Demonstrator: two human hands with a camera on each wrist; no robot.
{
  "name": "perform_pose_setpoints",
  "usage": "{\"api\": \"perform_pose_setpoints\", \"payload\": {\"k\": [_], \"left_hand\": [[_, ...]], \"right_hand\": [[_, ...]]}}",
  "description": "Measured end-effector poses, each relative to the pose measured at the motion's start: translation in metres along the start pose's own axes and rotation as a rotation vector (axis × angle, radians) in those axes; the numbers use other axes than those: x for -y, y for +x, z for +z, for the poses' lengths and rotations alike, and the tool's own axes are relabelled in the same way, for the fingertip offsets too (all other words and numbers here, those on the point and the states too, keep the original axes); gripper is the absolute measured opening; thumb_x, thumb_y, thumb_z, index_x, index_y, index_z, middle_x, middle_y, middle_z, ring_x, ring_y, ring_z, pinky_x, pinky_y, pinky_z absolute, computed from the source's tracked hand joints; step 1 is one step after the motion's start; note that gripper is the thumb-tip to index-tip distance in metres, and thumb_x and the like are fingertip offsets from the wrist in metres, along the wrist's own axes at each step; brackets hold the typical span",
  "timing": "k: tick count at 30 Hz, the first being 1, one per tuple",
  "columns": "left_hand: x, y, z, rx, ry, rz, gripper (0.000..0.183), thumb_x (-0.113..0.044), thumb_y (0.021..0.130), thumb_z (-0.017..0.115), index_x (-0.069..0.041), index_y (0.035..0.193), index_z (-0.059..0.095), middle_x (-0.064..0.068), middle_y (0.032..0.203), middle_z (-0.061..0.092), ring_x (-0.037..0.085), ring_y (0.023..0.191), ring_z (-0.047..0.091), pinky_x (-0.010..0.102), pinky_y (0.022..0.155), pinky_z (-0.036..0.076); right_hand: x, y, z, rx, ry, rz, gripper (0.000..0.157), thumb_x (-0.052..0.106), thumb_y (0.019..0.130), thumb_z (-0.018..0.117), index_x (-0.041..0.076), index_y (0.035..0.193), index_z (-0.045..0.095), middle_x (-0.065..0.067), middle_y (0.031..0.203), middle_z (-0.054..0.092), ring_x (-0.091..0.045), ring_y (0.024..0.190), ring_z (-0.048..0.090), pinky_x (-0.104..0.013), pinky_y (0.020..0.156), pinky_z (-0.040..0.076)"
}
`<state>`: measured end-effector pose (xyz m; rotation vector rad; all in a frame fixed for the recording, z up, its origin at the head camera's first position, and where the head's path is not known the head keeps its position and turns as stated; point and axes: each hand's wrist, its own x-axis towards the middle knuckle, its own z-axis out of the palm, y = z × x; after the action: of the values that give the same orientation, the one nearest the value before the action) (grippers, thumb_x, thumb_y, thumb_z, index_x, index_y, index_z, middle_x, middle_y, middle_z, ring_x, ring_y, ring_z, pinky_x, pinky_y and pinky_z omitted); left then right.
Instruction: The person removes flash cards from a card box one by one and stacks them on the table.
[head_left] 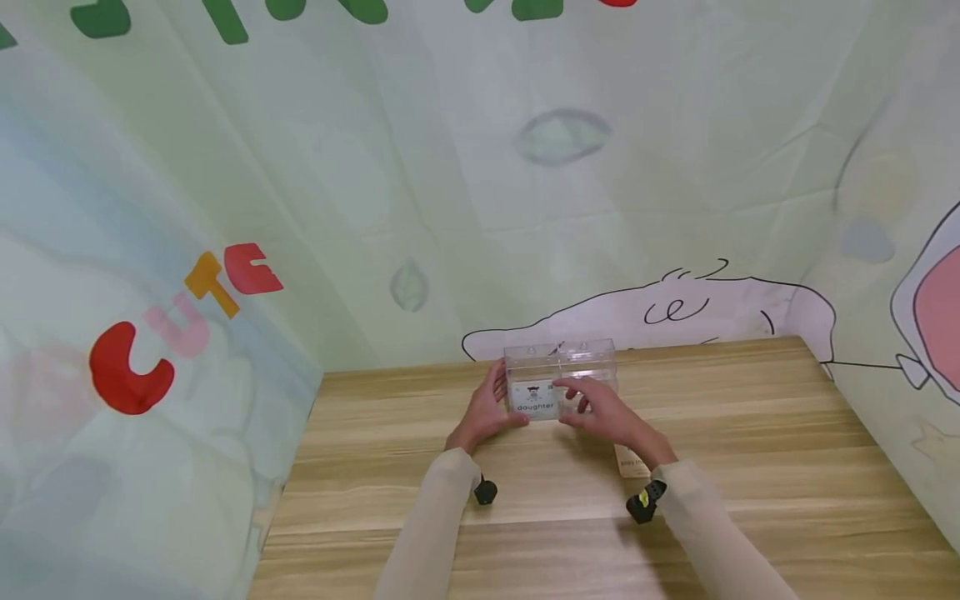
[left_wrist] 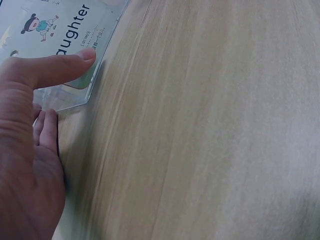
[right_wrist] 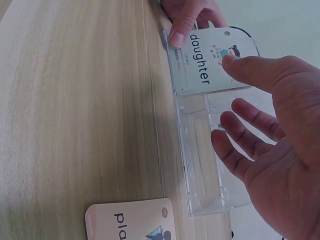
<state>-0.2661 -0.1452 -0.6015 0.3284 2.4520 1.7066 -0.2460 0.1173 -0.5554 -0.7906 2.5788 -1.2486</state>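
As the box point(head_left: 560, 360) is gripped by the left hand point(head_left: 487, 412), the card point(head_left: 535, 402) is apparently being seated by the empty, half-open right hand point(head_left: 604, 410); gentle alignment is probably needed.

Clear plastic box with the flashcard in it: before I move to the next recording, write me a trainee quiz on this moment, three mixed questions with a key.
1. Multiple choice: in the head view, which compartment of the clear plastic box holds the "daughter" flashcard? A) right B) left C) neither
2. True or false: the peach flashcard lies on the wooden table, outside the box.
3. Fill in: in the left wrist view, the left hand's ____ reaches across the front of the box.

Key: 1. B; 2. True; 3. thumb.
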Motion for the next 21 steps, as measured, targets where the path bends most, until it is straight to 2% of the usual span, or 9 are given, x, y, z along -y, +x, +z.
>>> {"api": "perform_pose_setpoints", "payload": {"k": [7,13,21], "left_hand": [[-0.0023,-0.0002,-0.0009,0.003,0.000,0.007,0.113,-0.005,0.073,0.094,-0.010,0.162,0.025,0.016,0.163,0.037,0.032,0.149,0.039,0.041,0.121,0.036],[-0.0005,0.0010,-0.0004,0.004,-0.013,0.017,0.114,-0.004,0.073,0.094,-0.011,0.162,0.025,0.016,0.164,0.037,0.032,0.149,0.038,0.041,0.122,0.036],[0.0022,0.0022,-0.0009,0.004,-0.008,0.009,0.114,-0.004,0.073,0.094,-0.012,0.163,0.025,0.015,0.164,0.037,0.031,0.149,0.038,0.041,0.122,0.036]], "right_hand": [[0.0019,0.0019,0.0023,-0.047,-0.005,-0.055,0.046,0.010,0.092,0.079,0.005,0.135,0.062,-0.018,0.116,0.066,-0.018,0.086,0.063,-0.032,0.073,0.058],[0.0047,0.0026,0.0058,-0.089,0.025,-0.062,0.039,0.007,0.092,0.078,0.003,0.128,0.066,-0.018,0.117,0.067,-0.019,0.086,0.064,-0.029,0.068,0.058],[0.0048,0.0050,0.0099,-0.080,0.059,-0.058,0.032,0.007,0.094,0.076,0.006,0.124,0.066,-0.012,0.117,0.070,-0.017,0.084,0.065,-0.028,0.068,0.059]]}}
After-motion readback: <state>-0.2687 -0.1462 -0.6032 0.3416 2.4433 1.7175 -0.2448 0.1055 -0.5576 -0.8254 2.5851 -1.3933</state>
